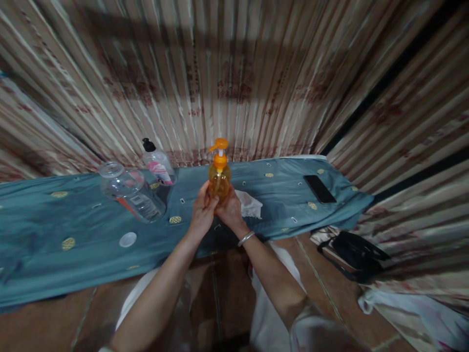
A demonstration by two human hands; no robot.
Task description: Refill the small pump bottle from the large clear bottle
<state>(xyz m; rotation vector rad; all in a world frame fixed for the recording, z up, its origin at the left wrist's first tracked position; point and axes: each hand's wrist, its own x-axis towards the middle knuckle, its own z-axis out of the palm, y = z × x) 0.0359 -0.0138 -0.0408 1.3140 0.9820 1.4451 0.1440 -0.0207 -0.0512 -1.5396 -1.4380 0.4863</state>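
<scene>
While my left hand (202, 208) and right hand (230, 209) clasp the orange pump bottle (219, 177) upright over the blue cloth (44, 244), a tissue (249, 205) lies just beside it, clear jar (132, 191) farther left, phone (319, 188) well right.

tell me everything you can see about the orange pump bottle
The orange pump bottle looks like clear amber plastic with liquid inside, topped by an orange collar and pump head whose spout points left. It stands upright over the blue-green cloth, clasped low down between the left hand and right hand.
</scene>
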